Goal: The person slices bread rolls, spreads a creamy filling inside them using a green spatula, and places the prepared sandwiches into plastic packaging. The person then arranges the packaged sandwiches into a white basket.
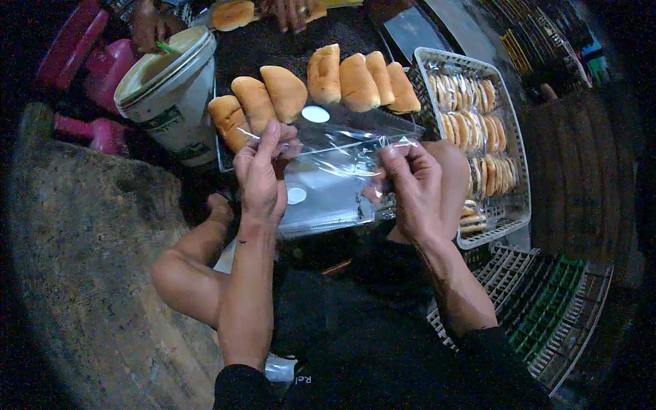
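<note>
A clear plastic bag (338,154) is stretched between my two hands. My left hand (264,171) pinches its left side, with the thumb uppermost. At the other end my right hand (410,179) grips the plastic between thumb and fingers. Under it lies a stack of flat clear bags (328,197), some bearing a white oval. Just beyond my left hand, several bread rolls (251,100) lean in a row on a dark tray (241,56). More bread rolls (359,82) stand farther right on the same tray. Whether anything is inside the held bag cannot be seen.
A white plastic crate (492,225) at the right holds rows of bagged filled breads (474,130). A white bucket (174,113) stands at the left. Another person's hands (289,13) work at the top. Stacked crates (543,307) lie lower right, pink plastic items (110,66) upper left.
</note>
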A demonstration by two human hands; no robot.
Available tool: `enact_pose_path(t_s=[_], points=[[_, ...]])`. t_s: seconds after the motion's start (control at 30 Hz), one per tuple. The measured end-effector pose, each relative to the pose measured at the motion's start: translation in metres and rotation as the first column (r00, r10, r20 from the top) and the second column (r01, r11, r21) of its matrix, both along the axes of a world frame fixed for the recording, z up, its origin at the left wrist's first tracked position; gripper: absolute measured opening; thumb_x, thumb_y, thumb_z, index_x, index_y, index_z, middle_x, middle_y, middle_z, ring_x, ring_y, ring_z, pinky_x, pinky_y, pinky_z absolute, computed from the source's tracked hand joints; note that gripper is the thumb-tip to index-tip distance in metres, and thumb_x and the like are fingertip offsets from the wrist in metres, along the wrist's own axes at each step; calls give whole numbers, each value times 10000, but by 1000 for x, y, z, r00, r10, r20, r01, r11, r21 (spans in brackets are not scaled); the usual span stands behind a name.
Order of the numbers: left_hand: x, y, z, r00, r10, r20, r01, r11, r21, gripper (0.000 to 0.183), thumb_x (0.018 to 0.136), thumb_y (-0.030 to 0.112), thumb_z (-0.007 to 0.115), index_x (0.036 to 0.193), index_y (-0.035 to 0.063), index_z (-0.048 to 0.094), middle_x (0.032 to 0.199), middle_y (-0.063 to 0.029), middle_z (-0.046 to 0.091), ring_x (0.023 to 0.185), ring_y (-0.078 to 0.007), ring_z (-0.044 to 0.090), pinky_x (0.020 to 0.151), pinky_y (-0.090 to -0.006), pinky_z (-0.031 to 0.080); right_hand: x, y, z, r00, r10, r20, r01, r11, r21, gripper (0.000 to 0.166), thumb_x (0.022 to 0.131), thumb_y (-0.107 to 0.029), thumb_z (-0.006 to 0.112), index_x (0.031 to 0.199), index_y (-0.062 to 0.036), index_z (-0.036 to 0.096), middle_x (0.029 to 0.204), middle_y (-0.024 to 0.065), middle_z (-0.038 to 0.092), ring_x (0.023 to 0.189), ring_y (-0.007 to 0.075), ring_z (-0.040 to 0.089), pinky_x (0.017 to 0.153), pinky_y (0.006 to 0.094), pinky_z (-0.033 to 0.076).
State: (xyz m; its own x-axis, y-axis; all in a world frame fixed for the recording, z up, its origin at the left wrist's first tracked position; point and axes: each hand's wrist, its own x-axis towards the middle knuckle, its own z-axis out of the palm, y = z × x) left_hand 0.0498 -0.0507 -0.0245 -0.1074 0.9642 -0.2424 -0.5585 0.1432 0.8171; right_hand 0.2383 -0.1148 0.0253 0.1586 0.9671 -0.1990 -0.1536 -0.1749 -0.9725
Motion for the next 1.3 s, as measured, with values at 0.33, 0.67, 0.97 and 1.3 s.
enact_pose_path(t_s=[0.33,0.67,0.97,1.3], points=[[-112,22,-41,712,699,-71,-702,704,-107,516,889,500,612,988,-5,570,888,-101,662,696,-222,651,662,-330,556,-64,154,-126,77,-254,964,-426,866,262,602,762,-270,739,1302,-143,502,1286,135,557,1345,386,335,1117,565,191],[-66,38,-28,782,592,-195,-585,805,102,708,994,562,286,1132,-83,541,1133,-193,613,974,-300,632,854,-371,536,72,89,10,982,102,161,-116,990,80,484,805,-237,622,1214,19,583,1093,125,648,992,227,622,883,315,479],[50,-3,30,990,94,-101,-103,991,-84,608,963,522,444,1316,28,458,1230,-176,560,1076,-319,602,878,-402,542,54,70,12,957,205,206,-234,964,128,509,864,-297,659,1241,13,515,1153,119,599,1073,200,562,944,313,433],[100,3,21,994,8,108,5,993,-118,605,846,536,645,1261,120,503,1177,-54,602,1106,-209,568,955,-402,462,82,28,46,272,-640,718,-380,615,691,569,798,-265,696,1311,-149,477,1393,132,454,1301,339,418,1049,526,335]])
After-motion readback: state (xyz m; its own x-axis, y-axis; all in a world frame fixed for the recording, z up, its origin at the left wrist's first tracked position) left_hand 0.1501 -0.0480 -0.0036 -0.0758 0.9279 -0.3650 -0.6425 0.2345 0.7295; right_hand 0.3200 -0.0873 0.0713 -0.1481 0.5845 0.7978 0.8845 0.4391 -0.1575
